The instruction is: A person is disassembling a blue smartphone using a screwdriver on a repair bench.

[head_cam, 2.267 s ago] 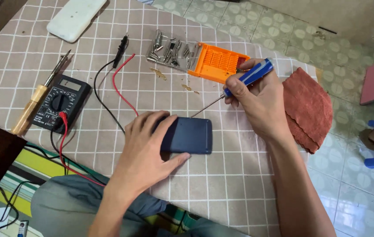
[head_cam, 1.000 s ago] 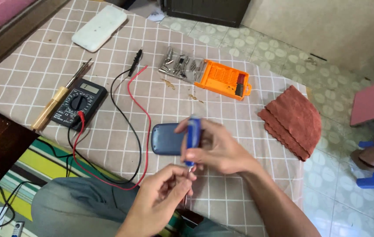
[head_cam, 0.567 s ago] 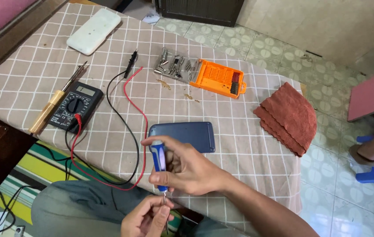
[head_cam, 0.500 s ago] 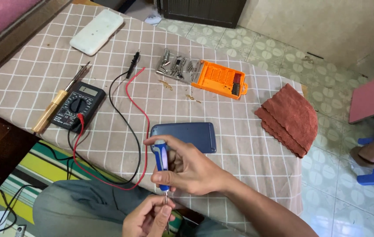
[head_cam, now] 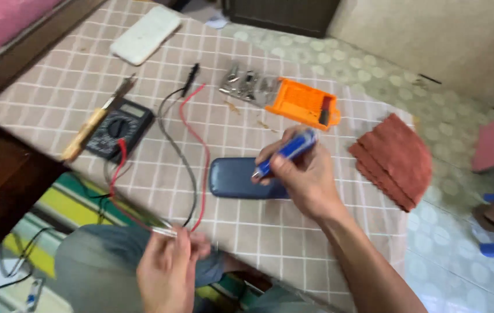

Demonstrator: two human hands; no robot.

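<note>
My right hand (head_cam: 302, 174) grips a blue-handled screwdriver (head_cam: 286, 152), its tip end pointing down-left over a dark blue phone (head_cam: 241, 178) that lies flat on the checked tablecloth (head_cam: 247, 226). My left hand (head_cam: 169, 266) is low at the table's near edge, fingers pinched on a thin metal shaft (head_cam: 163, 232) that sticks out to the left. The frame is blurred by motion.
A black multimeter (head_cam: 121, 128) with red and black leads (head_cam: 192, 145) lies at the left beside a wooden-handled tool (head_cam: 93, 124). An orange bit case (head_cam: 305, 104) and metal parts (head_cam: 247, 84) sit at the back, a white slab (head_cam: 145, 35) at far left, a red cloth (head_cam: 394, 159) at right.
My right hand has lifted the screwdriver handle up and right, over the phone. My left hand stays at the table edge and now holds the thin metal shaft apart from the handle.
</note>
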